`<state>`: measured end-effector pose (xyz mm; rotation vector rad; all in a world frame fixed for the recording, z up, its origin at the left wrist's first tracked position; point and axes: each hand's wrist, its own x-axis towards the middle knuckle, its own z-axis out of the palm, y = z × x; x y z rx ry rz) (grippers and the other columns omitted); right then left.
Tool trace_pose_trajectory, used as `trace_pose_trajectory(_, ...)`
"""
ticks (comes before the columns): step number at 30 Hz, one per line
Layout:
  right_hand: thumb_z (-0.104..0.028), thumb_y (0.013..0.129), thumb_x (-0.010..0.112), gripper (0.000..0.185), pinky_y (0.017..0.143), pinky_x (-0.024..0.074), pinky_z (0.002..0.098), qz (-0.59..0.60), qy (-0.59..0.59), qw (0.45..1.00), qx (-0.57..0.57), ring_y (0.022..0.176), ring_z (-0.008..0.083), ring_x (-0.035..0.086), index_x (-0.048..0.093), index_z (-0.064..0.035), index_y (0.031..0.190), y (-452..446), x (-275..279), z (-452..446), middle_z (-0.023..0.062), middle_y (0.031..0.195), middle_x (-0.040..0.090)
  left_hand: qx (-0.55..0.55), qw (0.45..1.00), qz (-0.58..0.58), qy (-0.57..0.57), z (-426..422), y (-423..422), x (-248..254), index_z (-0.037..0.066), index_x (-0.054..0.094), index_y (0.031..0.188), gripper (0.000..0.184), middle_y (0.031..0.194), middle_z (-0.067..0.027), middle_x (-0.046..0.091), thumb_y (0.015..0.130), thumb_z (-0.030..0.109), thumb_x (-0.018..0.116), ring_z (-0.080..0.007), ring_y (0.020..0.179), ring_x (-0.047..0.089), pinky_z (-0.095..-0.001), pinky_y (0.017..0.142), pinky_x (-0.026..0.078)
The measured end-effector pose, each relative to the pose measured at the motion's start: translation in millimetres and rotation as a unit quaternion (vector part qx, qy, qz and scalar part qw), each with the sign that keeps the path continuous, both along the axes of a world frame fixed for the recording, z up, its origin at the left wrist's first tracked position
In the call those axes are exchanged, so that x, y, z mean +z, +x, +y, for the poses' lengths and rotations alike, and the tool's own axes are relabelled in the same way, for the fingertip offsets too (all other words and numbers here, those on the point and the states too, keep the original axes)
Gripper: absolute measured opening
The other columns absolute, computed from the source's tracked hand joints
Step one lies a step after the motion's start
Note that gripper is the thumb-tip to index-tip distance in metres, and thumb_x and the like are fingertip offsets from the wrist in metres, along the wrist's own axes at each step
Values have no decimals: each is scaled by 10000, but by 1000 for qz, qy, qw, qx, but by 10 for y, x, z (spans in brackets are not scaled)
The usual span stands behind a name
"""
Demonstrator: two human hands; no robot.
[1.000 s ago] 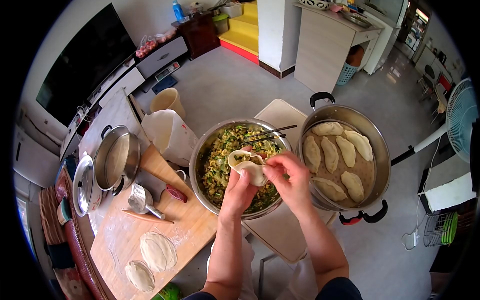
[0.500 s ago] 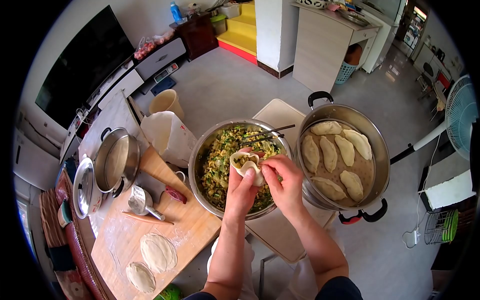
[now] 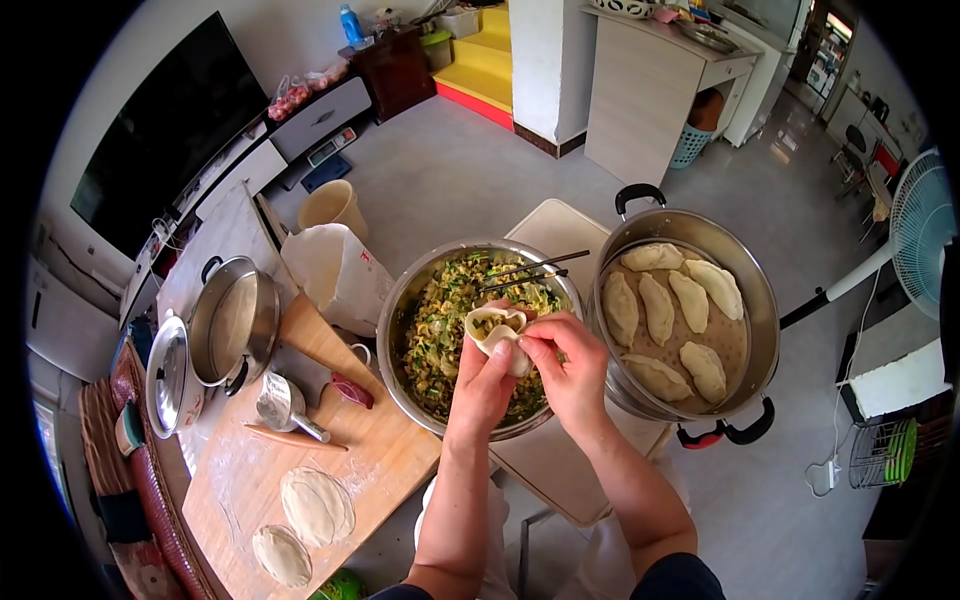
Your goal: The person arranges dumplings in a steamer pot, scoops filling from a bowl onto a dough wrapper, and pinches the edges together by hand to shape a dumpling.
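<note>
Above the metal bowl of chopped vegetable filling [image 3: 394, 352], a partly folded dumpling [image 3: 489, 326] sits in my left hand [image 3: 482, 385], whose thumb presses its near side. Filling shows through the opening at the dumpling's far left end. The fingers of my right hand [image 3: 571, 362] pinch the dough edge on its right side. A pair of dark chopsticks [image 3: 535, 268] rests across the bowl. To the right, a steamer pot [image 3: 768, 345] holds several folded dumplings [image 3: 690, 300] on its perforated tray.
On the wooden board [image 3: 385, 440] at left lie flat dough wrappers [image 3: 317, 506], a rolling pin [image 3: 295, 436] and a metal scoop [image 3: 284, 405]. A steel pot [image 3: 268, 320] and a lid [image 3: 172, 375] stand behind it. A white fan [image 3: 918, 235] is at far right.
Both hands stay over the bowl. The dumpling has shifted very slightly right, and its open end looks a little narrower as the right fingers pinch the edge.
</note>
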<state>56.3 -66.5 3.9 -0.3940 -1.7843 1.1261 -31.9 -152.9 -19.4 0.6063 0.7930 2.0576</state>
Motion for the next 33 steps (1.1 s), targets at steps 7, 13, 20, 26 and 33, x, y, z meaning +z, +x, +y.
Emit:
trace_pose_trajectory(7, 52, 842, 717, 139, 670, 504, 263, -2, -39, 999, -3, 770, 138, 623, 665, 48, 972, 3, 20, -32, 88, 893, 664, -30, 999, -10, -14, -51, -25, 57, 91, 356, 1456, 560, 1325, -76, 515, 983, 239, 616, -227, 1235, 508, -409, 1030, 441)
trace_pose_trajectory(13, 69, 846, 701, 117, 677, 509, 267, 40, -23, 999, -20, 778, 157, 632, 665, 45, 955, -32, -31, -52, 97, 907, 663, -16, 1000, 15, -8, -15, -8, 41, 77, 352, 1457, 558, 1321, -92, 519, 987, 237, 607, -221, 1227, 512, -380, 1033, 435)
trace_pose_trajectory(20, 56, 851, 695, 105, 676, 518, 290, 14, 35, 998, -59, 772, 199, 653, 673, 39, 952, -16, 5, -50, 106, 893, 672, 59, 989, 129, -48, 54, 36, 13, 43, 380, 1413, 517, 1320, -101, 521, 986, 254, 583, -196, 1199, 505, -345, 1032, 413)
trace_pose_trajectory(26, 28, 860, 700, 105, 664, 516, 297, 4, 46, 998, -47, 767, 215, 658, 683, 22, 963, -12, 54, -52, 114, 903, 677, 86, 978, 164, -97, 35, 35, 38, 64, 374, 1416, 532, 1343, -112, 514, 984, 284, 592, -200, 1197, 519, -344, 1004, 450)
trace_pose_trajectory(33, 25, 853, 706, 102, 648, 517, 301, 8, 52, 997, -65, 734, 214, 651, 684, 9, 951, -17, 6, -16, 106, 872, 670, 36, 992, 111, -39, 33, 64, 131, 78, 346, 1452, 574, 1360, -112, 498, 980, 292, 593, -231, 1266, 494, -377, 1063, 417)
